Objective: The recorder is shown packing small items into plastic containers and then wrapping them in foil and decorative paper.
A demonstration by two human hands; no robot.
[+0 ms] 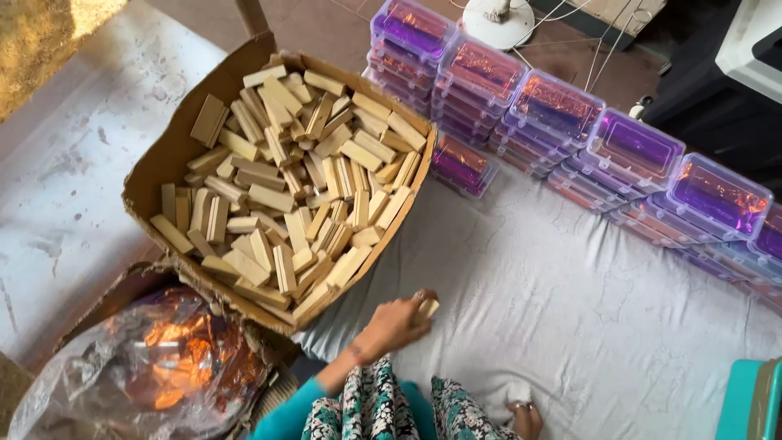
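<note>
My left hand [397, 323] reaches forward over the white cloth [570, 310], closed on a small pale wooden block [428, 307] just beside the near corner of the cardboard box [163, 159]. The box is heaped with several similar wooden blocks [293, 179]. My right hand [525, 414] rests low at the bottom edge near my patterned dress, its fingers curled around a small white thing [518, 393] that I cannot identify.
Stacks of clear purple-tinted plastic boxes [562, 110] line the far side of the cloth in a diagonal row. A clear plastic bag with shiny orange foil [155, 367] lies at the lower left. A teal object [745, 399] sits at the lower right corner.
</note>
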